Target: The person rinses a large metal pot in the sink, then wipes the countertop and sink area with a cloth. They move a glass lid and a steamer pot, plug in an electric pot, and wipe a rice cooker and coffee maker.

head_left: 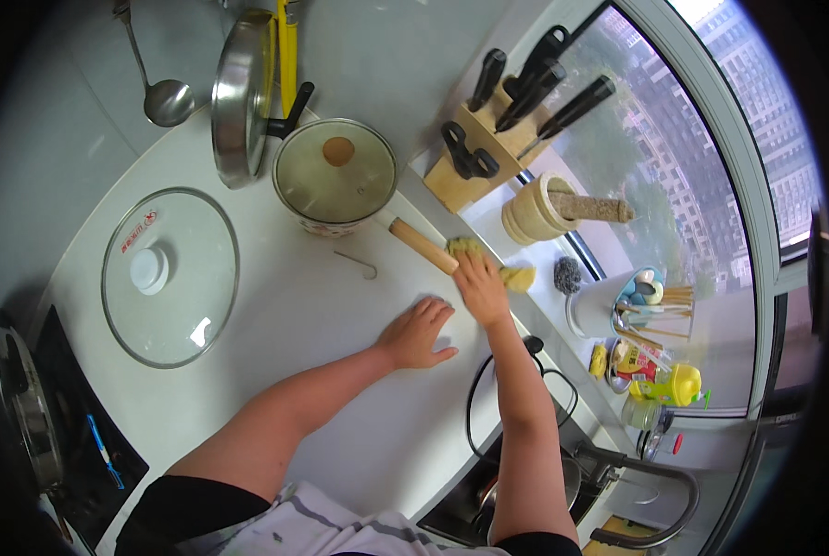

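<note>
My right hand (480,286) is on a yellow-green cleaning cloth or sponge (464,245) at the counter's back edge. Yellow material (518,279) also shows beside that hand; whether it is the same piece is hidden. Just left of my fingers is the wooden handle (425,247) of a saucepan (334,177) covered by a glass lid with a round wooden knob. My left hand (418,333) rests palm down on the white countertop (303,326), thumb apart, holding nothing. A small metal hook (359,264) lies in front of the saucepan.
A large glass lid (171,278) lies left, near a lidded pan standing on edge (240,97). Along the windowsill stand a knife block (484,149), a stone mortar with pestle (539,208) and a white pitcher (598,306). A black cable (468,410) loops near the sink faucet (685,493).
</note>
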Action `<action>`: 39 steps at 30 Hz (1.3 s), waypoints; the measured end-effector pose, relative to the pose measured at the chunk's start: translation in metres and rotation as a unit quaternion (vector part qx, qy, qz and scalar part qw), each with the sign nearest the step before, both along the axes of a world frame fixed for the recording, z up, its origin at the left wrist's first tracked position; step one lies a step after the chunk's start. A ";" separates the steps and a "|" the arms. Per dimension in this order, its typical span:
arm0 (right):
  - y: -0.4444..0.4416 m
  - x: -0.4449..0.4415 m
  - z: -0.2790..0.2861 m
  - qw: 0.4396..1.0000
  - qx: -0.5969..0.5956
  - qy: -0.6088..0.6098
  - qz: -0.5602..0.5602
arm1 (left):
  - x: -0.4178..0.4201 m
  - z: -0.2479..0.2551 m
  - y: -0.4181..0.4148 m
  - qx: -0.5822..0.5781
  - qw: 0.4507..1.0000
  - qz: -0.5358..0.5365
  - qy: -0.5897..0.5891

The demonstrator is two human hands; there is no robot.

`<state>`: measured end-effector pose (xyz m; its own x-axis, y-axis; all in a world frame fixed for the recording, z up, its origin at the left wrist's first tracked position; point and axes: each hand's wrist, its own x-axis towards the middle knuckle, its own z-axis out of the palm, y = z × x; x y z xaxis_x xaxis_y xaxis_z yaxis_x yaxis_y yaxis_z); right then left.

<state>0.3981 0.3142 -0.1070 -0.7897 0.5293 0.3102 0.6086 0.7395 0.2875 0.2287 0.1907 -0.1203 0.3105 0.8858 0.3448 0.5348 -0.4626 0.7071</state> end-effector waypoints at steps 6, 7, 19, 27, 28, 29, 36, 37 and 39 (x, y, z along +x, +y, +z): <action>0.023 -0.052 -0.019 0.940 -0.293 0.171 -0.026 | -0.001 0.001 0.000 -0.012 0.999 -0.037 0.015; 0.032 -0.076 -0.018 0.927 -0.315 0.206 0.001 | -0.002 0.001 0.001 -0.020 0.999 -0.043 0.020; 0.027 -0.068 -0.037 0.924 -0.268 0.273 0.028 | 0.001 -0.004 0.003 -0.004 0.999 -0.038 -0.010; 0.033 -0.056 -0.003 0.998 0.021 0.065 0.019 | 0.002 -0.002 0.003 0.013 0.999 -0.042 -0.015; 0.038 -0.059 -0.008 0.998 0.023 0.048 0.018 | 0.003 -0.001 0.004 0.013 0.999 -0.041 -0.009; 0.045 -0.060 -0.017 0.999 0.025 0.031 0.017 | 0.004 0.000 0.004 0.014 0.999 -0.040 -0.004; 0.021 -0.049 -0.022 0.998 0.042 -0.048 -0.018 | 0.001 -0.002 0.002 0.004 1.000 -0.026 -0.005; 0.015 -0.040 -0.020 0.996 0.052 -0.067 -0.022 | 0.000 -0.001 0.001 0.004 1.000 -0.028 -0.004; 0.020 -0.038 -0.014 0.998 0.044 -0.034 -0.003 | 0.001 0.001 0.003 0.024 0.999 -0.021 -0.006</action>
